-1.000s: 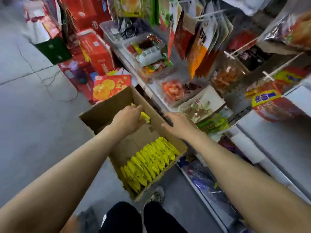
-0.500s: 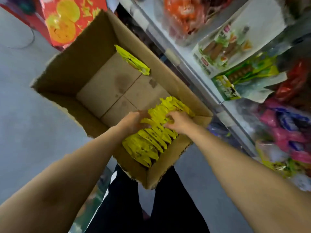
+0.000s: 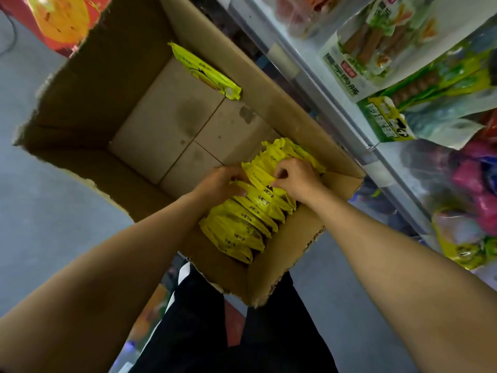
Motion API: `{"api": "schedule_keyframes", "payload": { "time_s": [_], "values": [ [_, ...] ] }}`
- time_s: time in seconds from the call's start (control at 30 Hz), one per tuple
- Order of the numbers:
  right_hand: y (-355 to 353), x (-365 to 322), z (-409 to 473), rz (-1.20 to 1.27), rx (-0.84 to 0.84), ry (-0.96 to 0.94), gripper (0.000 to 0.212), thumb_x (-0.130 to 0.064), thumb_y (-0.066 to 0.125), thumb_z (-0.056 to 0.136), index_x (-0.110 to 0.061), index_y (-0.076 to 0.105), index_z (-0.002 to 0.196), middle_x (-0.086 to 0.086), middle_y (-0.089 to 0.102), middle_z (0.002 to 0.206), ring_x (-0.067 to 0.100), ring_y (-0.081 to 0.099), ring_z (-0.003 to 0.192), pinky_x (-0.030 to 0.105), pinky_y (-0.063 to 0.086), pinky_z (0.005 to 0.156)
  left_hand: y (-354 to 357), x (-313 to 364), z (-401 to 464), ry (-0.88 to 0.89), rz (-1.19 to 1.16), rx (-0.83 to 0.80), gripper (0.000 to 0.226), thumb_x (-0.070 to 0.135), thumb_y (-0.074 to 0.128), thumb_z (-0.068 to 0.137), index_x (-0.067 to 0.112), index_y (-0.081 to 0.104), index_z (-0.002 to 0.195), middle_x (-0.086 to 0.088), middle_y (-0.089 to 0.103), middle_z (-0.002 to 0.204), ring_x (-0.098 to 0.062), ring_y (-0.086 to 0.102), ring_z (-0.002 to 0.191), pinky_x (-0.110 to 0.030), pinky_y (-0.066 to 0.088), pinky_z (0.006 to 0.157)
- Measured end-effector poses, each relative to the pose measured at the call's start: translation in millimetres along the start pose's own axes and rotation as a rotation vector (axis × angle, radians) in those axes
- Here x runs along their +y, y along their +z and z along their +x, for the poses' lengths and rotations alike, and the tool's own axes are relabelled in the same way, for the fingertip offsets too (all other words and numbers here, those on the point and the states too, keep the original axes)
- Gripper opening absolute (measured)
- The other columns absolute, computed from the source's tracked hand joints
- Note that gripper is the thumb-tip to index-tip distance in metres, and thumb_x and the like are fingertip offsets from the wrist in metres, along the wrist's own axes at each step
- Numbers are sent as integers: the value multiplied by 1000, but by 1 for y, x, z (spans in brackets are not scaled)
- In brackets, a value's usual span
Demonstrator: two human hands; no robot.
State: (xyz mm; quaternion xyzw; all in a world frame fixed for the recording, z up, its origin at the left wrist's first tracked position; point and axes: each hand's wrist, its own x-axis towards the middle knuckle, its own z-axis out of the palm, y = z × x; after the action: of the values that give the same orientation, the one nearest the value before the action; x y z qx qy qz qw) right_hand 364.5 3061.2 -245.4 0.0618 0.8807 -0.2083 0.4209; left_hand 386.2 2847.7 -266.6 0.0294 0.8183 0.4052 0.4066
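Nearest the viewer, below the fingers, the person's black trousers stand against the near corner of an open cardboard box that sits on the grey floor. Inside the box, a row of yellow packets stands on edge, packed one behind another along the right-hand wall from the near corner up to the fingers and a little past them. Both hands are down in this row. The left hand has its fingers curled in among the packets from the left side, gripping them. The right hand has its fingers bent and pinching the crumpled top edges of the packets from the right. The two hands lie close together, with only packet tops between them. Beyond the fingers and to their left the box bottom is bare, stained cardboard. Farther on, a single loose yellow packet leans against the far wall of the box, well apart from the row. To the right of the fingers, outside the box, runs a shelf carrying green and white food packs, with pink bags on the level beneath. Far beyond the fingers to the left, a red carton with an orange print stands just past the box's far corner.
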Motion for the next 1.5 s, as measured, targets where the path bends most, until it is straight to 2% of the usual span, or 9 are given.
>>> {"api": "schedule_keyframes", "payload": {
  "time_s": [0.33,0.53,0.8,1.03,1.1,1.2,1.3,1.4,1.5],
  "values": [
    [-14,-4,-5,78,-33,-65,17,-27,76,83,-20,60,85,-2,58,85,16,53,81,23,32,66,-1,1,-2,-60,-48,40,16,17,81,74,11,68,80,-5,67,84,-14,57,79,-35,45,74],
    [-33,-16,-19,187,-61,-151,19,-25,70,89,-13,56,91,8,64,103,24,58,103,37,50,84,-34,13,-24,-40,-6,45,17,29,74,83,22,59,80,13,53,71,-6,50,67,-21,37,56],
    [-63,-48,-70,481,78,-150,17,-17,57,98,-9,52,111,14,64,111,21,60,99,27,46,75,-72,39,-73,-10,-112,175,13,30,58,96,16,56,95,2,54,90,-12,47,82,-27,34,70],
    [-74,-59,-129,495,348,-268,54,-9,48,101,-39,40,144,-15,54,130,-5,59,88,25,49,79,-90,57,-109,-52,-228,260,32,48,53,94,16,53,94,-1,54,82,-22,51,76,-35,43,71],
    [-79,-60,-148,473,420,-301,62,-7,47,100,-51,37,143,-29,50,133,0,59,87,24,46,83,-94,67,-118,-44,-221,315,32,47,53,94,15,53,94,-1,56,88,-21,52,83,-33,41,74],
    [-87,-54,-178,423,551,-282,57,-7,47,100,-55,53,129,-17,57,136,-2,60,86,16,48,82,-97,89,-133,15,-212,381,24,35,56,96,11,58,98,-2,61,96,-20,55,90,-30,39,76],
    [-97,-43,-205,435,685,-224,48,-9,45,100,-50,69,104,-3,75,100,13,65,75,33,51,65,-98,116,-149,121,-272,361,11,27,58,96,20,65,101,2,65,100,-18,59,99,-25,42,83],
    [-113,-30,-241,552,756,-167,39,-7,44,100,-32,73,104,3,70,74,4,41,45,20,31,46,-93,148,-165,161,-301,292,8,45,65,87,39,70,85,3,69,103,-15,62,104,-33,46,97],
    [-123,-13,-286,579,826,-168,14,-32,66,92,-29,73,104,-2,74,97,1,58,74,23,47,69,-75,186,-182,198,-324,231,16,49,67,84,34,71,91,6,70,100,-8,62,96,-23,47,85]
  ]
}}
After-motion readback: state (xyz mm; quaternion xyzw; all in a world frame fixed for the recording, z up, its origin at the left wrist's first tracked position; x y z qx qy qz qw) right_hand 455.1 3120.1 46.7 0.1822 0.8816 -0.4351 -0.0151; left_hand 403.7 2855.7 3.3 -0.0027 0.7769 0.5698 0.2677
